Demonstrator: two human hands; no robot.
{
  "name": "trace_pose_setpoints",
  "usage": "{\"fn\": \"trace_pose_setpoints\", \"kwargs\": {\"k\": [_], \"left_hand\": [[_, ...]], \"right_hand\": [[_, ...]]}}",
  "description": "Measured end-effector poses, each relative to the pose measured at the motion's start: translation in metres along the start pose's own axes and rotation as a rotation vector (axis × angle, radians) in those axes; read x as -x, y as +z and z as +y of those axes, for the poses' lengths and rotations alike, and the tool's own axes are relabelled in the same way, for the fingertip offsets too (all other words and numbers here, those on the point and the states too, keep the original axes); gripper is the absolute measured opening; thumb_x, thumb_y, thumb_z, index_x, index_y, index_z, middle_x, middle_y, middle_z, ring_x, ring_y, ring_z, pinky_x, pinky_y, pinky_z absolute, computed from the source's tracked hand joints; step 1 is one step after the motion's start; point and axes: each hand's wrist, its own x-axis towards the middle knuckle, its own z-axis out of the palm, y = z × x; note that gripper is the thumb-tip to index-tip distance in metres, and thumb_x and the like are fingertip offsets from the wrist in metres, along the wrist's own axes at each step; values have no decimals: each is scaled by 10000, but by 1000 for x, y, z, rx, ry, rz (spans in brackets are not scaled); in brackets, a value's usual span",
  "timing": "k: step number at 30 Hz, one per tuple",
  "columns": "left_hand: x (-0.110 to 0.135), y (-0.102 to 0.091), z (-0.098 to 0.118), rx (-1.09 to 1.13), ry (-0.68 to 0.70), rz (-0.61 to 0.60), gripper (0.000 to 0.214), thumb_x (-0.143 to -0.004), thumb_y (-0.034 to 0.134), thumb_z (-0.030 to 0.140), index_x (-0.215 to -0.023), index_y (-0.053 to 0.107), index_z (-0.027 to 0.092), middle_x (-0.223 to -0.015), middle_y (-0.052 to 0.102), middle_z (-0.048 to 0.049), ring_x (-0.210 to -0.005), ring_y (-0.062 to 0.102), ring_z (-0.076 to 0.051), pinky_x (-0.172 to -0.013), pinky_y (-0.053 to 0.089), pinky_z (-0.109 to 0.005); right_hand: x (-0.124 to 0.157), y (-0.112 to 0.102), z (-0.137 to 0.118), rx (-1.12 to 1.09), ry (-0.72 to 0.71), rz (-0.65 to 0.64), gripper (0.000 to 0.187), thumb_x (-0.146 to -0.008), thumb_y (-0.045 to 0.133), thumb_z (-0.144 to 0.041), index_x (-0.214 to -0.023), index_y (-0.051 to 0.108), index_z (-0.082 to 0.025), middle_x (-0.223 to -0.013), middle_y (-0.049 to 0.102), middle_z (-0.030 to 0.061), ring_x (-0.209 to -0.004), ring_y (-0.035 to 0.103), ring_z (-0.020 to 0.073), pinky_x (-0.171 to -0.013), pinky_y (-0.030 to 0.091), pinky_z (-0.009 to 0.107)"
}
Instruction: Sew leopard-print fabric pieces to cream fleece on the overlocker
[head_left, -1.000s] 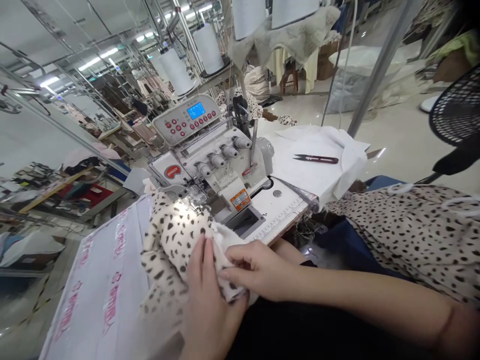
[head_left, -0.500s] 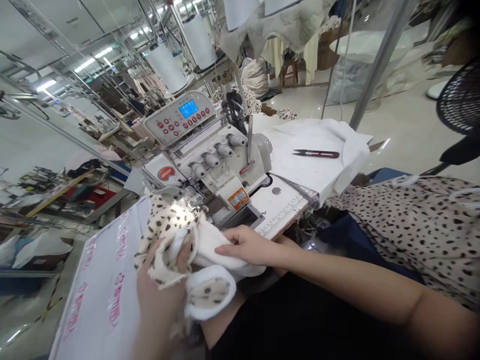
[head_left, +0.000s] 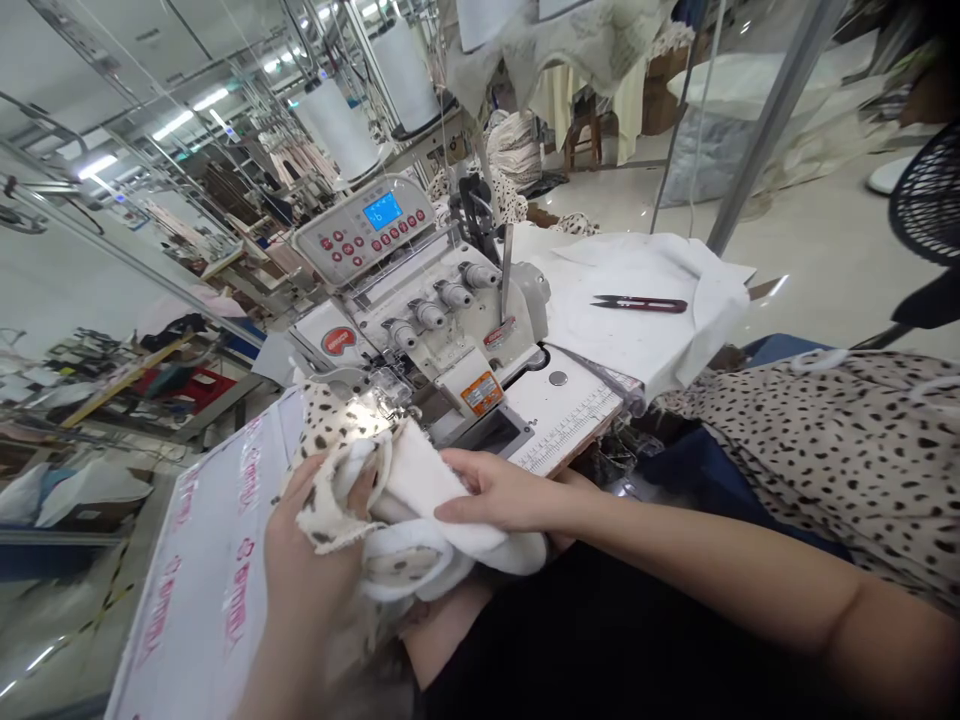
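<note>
Left hand (head_left: 311, 565): fingers curled shut on the fabric piece (head_left: 409, 485), gripped at its raw spotted edge, which is draped over the fingertips. Right hand (head_left: 504, 494): closed on the white fold of the same piece, with the fold nipped between thumb and fingers and the forearm laid across from the right.

Fabric piece: cream with dark brown spots on one face, plain white fleece on the other. It is bunched and rolled between the two hands, so mostly the white side is shown. Its far end is fed up to the presser foot area of the overlock machine (head_left: 442, 335), under the lamp glare, and touches the machine bed. The exact contact at the needle is washed out.

The piece is held over the front edge of the table (head_left: 202, 570), which is covered by a clear sheet with pink print. A ruler strip (head_left: 571, 428) is seen on the machine bed just beyond the right hand. Control panel (head_left: 367, 225) with a lit blue display is mounted behind; thread cones (head_left: 341, 130) are set above.

To the right, thread snips (head_left: 639, 304) are laid on a white cloth (head_left: 660, 345), well apart from the hands. More spotted fabric (head_left: 847, 450) is piled at far right.
</note>
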Motion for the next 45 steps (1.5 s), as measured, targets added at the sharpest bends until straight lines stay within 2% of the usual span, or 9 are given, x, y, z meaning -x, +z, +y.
{"fn": "trace_pose_setpoints", "kwargs": {"k": [4,8,11,15,21,29,36,40,45], "left_hand": [[1,-2,-1,28,81,0,301,-737,560,431,-926,598,200,-892,628,-41,-794,595,-190,-684,466,-267],[4,-2,0,119,291,18,155,-775,548,318,-859,607,202,-824,588,-14,-709,559,-142,-630,439,-232],[10,6,-1,116,463,-41,191,-776,547,229,-953,610,194,-876,560,-27,-766,539,-137,-665,430,-231],[21,23,-5,18,679,-87,373,-750,549,181,-1119,549,121,-937,531,-86,-845,504,-185,-721,432,-299],[22,32,-5,-45,797,-34,390,-760,533,129,-1145,508,71,-906,542,-111,-816,474,-201,-698,420,-329],[-8,23,-1,-107,953,-54,341,-764,498,69,-1102,527,34,-859,558,-120,-780,460,-196,-673,420,-319],[-33,13,-8,59,881,-107,210,-767,545,131,-967,609,147,-896,574,-70,-816,508,-171,-693,429,-298],[-14,21,-4,12,826,6,254,-749,579,153,-1001,607,131,-931,567,-87,-849,490,-191,-728,416,-317],[13,28,-2,-88,800,-35,389,-779,541,183,-1154,522,81,-1088,515,-138,-951,449,-230,-820,393,-355]], "right_hand": [[-2,4,2,-109,-29,-23,381,-670,595,-101,-1037,500,-145,-826,522,-16,-701,487,98,-604,380,191],[1,3,11,-122,-62,23,343,-693,604,-140,-1023,511,-139,-852,535,-4,-738,492,103,-645,379,198],[6,0,20,4,-25,34,193,-755,573,-236,-896,546,-107,-725,495,-14,-616,430,80,-540,327,178],[12,-3,32,227,-81,93,239,-802,516,-346,-749,535,-114,-635,422,-27,-575,367,80,-514,296,188],[12,-4,34,387,-132,153,289,-822,479,-365,-638,455,-143,-592,379,-40,-562,346,82,-506,280,190],[-2,-4,23,507,-133,196,288,-820,465,-349,-616,430,-149,-571,333,-48,-539,300,75,-486,256,187],[-2,-1,16,611,-127,228,228,-808,487,-294,-636,462,-146,-580,392,-48,-539,353,76,-509,271,194],[2,-1,21,611,-136,237,191,-817,482,-280,-682,491,-146,-602,443,-40,-560,406,84,-518,282,193],[9,1,26,665,-142,258,226,-837,463,-285,-653,453,-154,-590,441,-40,-567,422,87,-519,276,196]]}}
